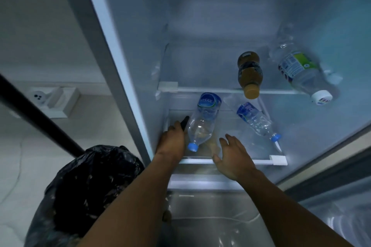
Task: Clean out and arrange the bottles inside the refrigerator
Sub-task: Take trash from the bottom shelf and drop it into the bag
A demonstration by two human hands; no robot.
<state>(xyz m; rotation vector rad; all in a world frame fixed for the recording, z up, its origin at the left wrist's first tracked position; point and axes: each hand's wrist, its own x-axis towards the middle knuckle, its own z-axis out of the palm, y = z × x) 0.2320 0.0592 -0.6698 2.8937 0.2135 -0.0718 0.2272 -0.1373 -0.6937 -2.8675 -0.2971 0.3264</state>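
Two clear water bottles with blue labels and blue caps lie on the fridge's lower glass shelf point(236, 161). My left hand point(173, 140) lies against the left side of the left water bottle point(202, 124). A small dark tip shows at its fingertips, and whether the fingers wrap the bottle is unclear. My right hand point(232, 154) hovers open with spread fingers over the shelf's front edge, between the two bottles. The right water bottle point(256, 120) lies apart from it. On the upper shelf point(200, 90) lie a brown bottle point(250, 74) and a larger clear bottle with a white cap point(301, 72).
A bin lined with a black bag point(90, 190) stands at the lower left, just outside the fridge's left wall point(120, 70). A dark bar point(40, 120) slants across the left. A wall socket point(54, 100) is behind it. A drawer point(210, 216) sits below the shelves.
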